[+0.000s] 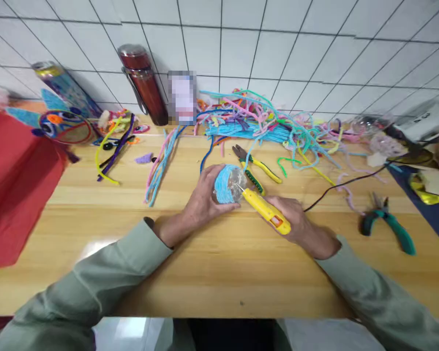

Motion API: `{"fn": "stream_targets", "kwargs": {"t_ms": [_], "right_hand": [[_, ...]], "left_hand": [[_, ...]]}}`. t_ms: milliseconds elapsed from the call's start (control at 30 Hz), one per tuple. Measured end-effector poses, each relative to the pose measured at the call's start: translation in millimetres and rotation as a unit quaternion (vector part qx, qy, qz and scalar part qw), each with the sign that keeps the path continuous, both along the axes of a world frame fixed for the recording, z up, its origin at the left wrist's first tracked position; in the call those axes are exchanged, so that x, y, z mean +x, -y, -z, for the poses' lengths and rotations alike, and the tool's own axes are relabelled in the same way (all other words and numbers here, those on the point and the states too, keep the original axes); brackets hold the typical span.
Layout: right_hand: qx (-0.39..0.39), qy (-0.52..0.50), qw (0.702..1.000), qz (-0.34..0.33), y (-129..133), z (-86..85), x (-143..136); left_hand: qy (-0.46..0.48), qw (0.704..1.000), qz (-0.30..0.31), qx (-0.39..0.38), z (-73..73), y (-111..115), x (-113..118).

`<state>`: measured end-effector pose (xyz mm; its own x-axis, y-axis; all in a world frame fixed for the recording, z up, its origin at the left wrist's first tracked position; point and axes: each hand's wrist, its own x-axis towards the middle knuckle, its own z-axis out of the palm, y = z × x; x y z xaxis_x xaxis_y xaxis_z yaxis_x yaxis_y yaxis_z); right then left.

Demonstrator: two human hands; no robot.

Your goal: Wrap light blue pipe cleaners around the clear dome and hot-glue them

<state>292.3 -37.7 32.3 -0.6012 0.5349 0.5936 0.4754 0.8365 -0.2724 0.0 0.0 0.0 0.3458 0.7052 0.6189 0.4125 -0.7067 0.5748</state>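
Blue-wrapped ball (225, 185) grasped in left hand (208, 192), yellow glue gun (265, 209) clenched in right hand's grip (290, 217), nozzle held at ball, pliers (261, 168) laid behind on surface (212, 273)

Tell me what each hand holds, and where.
Left hand: blue-wrapped clear piece, by its wrapped side. Right hand: yellow glue gun, by the handle side, mostly hidden.

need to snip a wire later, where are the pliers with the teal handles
In the head view, the teal-handled pliers lie on the table at the right, beyond the right hand.
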Motion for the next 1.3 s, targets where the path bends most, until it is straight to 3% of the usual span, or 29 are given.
{"fn": "stream_targets", "kwargs": {"t_ms": [900,1133,1300], "right_hand": [[-0.006,-0.01,1.0,-0.001,2.6,3.5,-1.5],[-0.004,-0.028,0.999,0.046,2.6,11.2,2.9],[-0.014,-0.028,0.999,0.035,4.5,9.2,6.3]], "left_hand": [[-0.021,1.0,-0.02,-0.008,-0.6,2.3,1.9],[-0.029,0.999,-0.017,-0.007,-1.5,4.0,3.2],[-0.012,1.0,-0.022,-0.01,-0.9,-0.2,0.6]]}}
